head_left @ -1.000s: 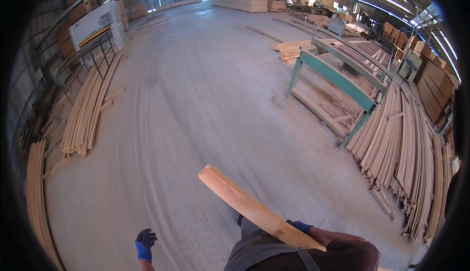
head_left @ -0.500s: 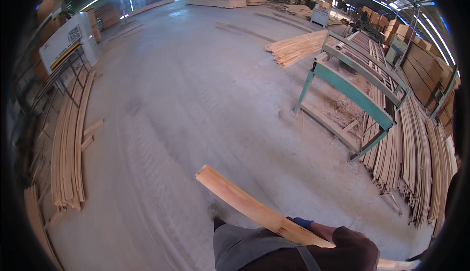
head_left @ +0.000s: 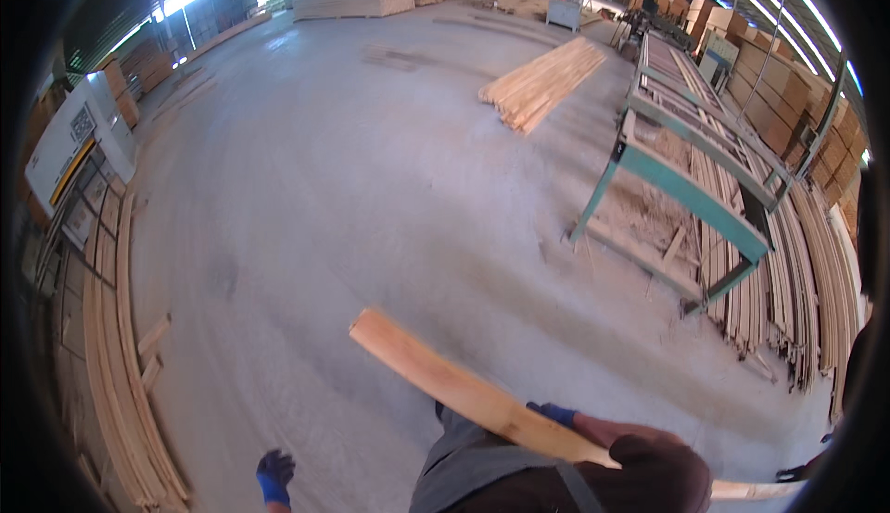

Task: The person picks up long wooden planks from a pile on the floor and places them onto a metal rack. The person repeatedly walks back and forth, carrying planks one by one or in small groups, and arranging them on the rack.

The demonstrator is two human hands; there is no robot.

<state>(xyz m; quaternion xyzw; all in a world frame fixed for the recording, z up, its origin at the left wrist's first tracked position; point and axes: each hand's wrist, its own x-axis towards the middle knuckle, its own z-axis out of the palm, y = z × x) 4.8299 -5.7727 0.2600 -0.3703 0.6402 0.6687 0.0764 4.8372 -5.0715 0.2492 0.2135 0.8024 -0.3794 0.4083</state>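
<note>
A: What are you carrying?

B: A long wooden plank (head_left: pixel 464 392), pale and smooth-sawn, with a squared blunt end that points ahead and to your left. It runs back under your right arm to your right, where its far end thins out near the picture's lower right edge.

A: And your hands?

B: Your right hand (head_left: pixel 554 412), in a blue glove, sits against the plank about halfway along it; only a few fingers show over the wood, so you seem to grip it, but I cannot tell how tightly. Your left hand (head_left: pixel 273 477), also in a blue glove, hangs free and well apart from the plank, low and to its left, with its fingers loosely curled and holding nothing.

A: What lies around the plank?

B: Under it spreads a grey concrete floor (head_left: pixel 371 198), dusty and streaked. Far ahead of the plank's blunt end, a flat stack of light boards (head_left: pixel 542 82) lies on that floor. To the plank's right stands a teal steel frame (head_left: pixel 691 193) with slanted legs, and beyond it long thin slats (head_left: pixel 807 272) lie in rows. Well to the plank's left, more narrow strips (head_left: pixel 116 346) lie side by side along the floor's edge, beside a white machine cabinet (head_left: pixel 69 147).
</note>
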